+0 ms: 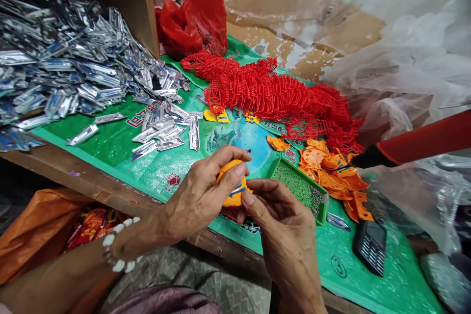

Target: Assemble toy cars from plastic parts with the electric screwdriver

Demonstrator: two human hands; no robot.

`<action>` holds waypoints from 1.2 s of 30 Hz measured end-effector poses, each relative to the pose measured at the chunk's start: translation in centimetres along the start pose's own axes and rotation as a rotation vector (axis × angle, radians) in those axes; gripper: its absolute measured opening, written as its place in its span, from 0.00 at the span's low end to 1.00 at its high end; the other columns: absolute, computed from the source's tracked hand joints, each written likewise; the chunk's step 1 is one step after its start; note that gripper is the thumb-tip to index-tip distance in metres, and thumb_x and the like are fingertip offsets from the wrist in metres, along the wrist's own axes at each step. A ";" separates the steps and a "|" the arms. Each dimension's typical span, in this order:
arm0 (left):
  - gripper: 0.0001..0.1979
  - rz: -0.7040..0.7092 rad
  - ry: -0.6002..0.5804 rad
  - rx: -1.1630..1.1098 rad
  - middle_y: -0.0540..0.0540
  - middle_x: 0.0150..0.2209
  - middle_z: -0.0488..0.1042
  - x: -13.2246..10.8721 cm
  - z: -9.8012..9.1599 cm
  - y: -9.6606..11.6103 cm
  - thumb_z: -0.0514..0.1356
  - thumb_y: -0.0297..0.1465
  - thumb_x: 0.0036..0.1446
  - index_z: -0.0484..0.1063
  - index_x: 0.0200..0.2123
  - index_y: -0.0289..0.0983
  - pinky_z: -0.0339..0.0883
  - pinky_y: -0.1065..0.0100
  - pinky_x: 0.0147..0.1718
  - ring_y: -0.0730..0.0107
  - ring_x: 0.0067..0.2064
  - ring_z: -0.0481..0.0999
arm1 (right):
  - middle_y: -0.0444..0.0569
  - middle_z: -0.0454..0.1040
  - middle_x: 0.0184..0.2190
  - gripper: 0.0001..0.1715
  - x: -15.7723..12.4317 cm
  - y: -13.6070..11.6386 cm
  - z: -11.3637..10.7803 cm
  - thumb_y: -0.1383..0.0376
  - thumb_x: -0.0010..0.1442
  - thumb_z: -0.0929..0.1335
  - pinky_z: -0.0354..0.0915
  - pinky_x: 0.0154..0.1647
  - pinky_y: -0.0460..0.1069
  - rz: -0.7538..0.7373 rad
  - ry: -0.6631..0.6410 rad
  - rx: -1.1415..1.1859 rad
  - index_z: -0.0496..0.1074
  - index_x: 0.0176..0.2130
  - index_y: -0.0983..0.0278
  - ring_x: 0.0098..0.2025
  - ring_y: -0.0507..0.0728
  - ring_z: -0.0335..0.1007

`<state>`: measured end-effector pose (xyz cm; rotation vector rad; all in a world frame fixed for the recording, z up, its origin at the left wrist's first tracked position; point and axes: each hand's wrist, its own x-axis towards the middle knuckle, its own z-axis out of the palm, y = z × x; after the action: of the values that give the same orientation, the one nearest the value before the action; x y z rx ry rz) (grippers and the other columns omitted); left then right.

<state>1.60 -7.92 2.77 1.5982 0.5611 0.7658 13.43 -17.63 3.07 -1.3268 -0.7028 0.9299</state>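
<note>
Above the front edge of the green-covered table [158,171], my left hand [206,189] is closed around an orange plastic shell piece [232,197] with blue markings. The thumb presses on its face. My right hand [283,221] pinches the right edge of the same piece between thumb and fingers; the fingertips partly hide it. Just beyond my right hand sits a green tray [294,184] of small metal bits, too small to name. More curved orange shell pieces [331,171] lie heaped to its right. One orange piece [277,143] rests alone behind the tray.
Silvery plastic parts [81,64] pile up at the left, some scattered toward the middle. Red lattice frames [272,91] stretch across the back, near a red plastic bag [195,14]. A black keypad phone [371,245] lies at right. A red-and-black bar [423,137] juts in from the right.
</note>
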 end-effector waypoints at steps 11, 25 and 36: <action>0.23 0.481 -0.228 0.605 0.39 0.53 0.75 -0.3 -3.1 -0.4 0.64 0.32 0.65 0.66 0.60 0.34 0.70 0.67 0.55 0.63 0.55 0.75 | 0.49 0.82 0.29 0.14 -0.4 1.0 -0.2 0.57 0.51 0.78 0.78 0.30 0.46 0.012 0.088 0.031 0.80 0.34 0.63 0.26 0.53 0.78; 0.22 0.743 -0.252 1.039 0.34 0.48 0.79 0.4 -5.8 0.9 0.60 0.32 0.64 0.65 0.59 0.29 0.74 0.60 0.47 0.53 0.47 0.82 | 0.45 0.84 0.40 0.08 -1.1 0.9 -1.1 0.68 0.60 0.73 0.78 0.45 0.48 -0.321 0.014 -0.318 0.82 0.40 0.56 0.42 0.54 0.82; 0.22 0.539 -0.496 0.938 0.35 0.50 0.79 2.4 -6.0 -2.0 0.60 0.32 0.57 0.70 0.55 0.32 0.75 0.62 0.47 0.53 0.49 0.81 | 0.53 0.80 0.49 0.15 0.5 4.1 -4.7 0.63 0.66 0.69 0.74 0.53 0.56 -0.564 -0.003 -0.840 0.75 0.52 0.62 0.52 0.57 0.77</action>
<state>-1.11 -1.85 1.55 2.7756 0.0900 0.4489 17.03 -19.50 -1.64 -1.6944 -1.4719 0.1541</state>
